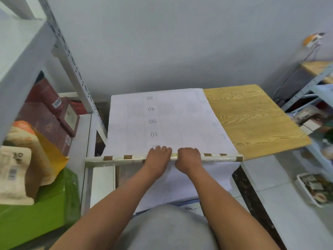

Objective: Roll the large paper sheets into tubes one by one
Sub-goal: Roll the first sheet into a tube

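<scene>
A large white paper sheet [162, 112], printed with upside-down numbers, lies on the wooden table [252, 116] and hangs over its near edge toward my lap. Across the sheet at the table's near edge lies a long pale rod [216, 157] with brown bands. My left hand [158, 155] and my right hand [189, 156] rest side by side on the rod's middle, fingers curled over it and pressing it onto the paper. More sheets show under the top one along its right side [212, 120].
A grey metal shelf post [72, 56] rises at the left, with boxes [48, 120], paper bags [16, 168] and a green box [36, 213] beside it. At the right stand another rack [310, 83] and a tray of items [313, 188] on the tiled floor.
</scene>
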